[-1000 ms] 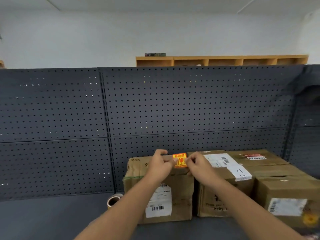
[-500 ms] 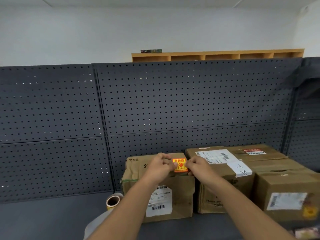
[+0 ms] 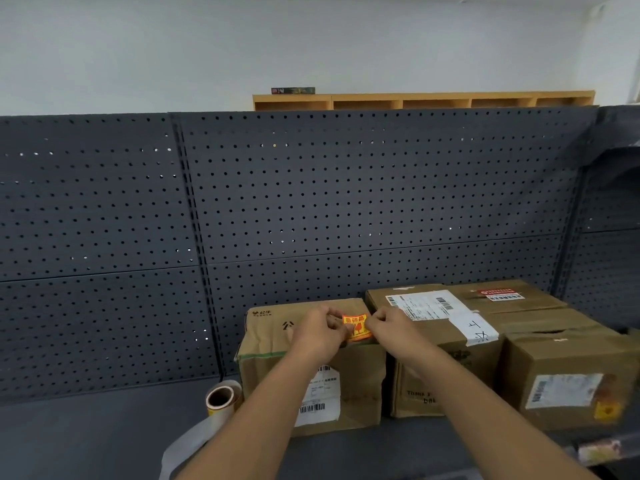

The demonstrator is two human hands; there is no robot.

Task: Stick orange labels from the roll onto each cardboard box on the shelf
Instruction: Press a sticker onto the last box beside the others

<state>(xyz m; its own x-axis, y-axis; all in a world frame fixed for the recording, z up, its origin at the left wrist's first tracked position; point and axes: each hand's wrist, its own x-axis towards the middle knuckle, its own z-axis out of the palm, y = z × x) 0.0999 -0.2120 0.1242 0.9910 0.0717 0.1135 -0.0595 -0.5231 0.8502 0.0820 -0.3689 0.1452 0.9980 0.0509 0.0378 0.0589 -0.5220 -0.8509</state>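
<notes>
Both hands, the left hand [image 3: 320, 332] and right hand [image 3: 391, 329], pinch an orange label [image 3: 356, 326] by its side edges over the leftmost cardboard box [image 3: 311, 368] on the shelf [image 3: 104, 434], where laying it flat before smoothing outward should avoid creases.

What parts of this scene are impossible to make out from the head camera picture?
- Orange label: its side edges are covered by the left hand and right hand; whether it is stuck down yet is unclear.
- White shipping label on the left box: partly hidden by the left forearm, print too small.
- Label roll: its trailing strip is cut off by the bottom edge.
- Right box: sticker blurred.
</notes>
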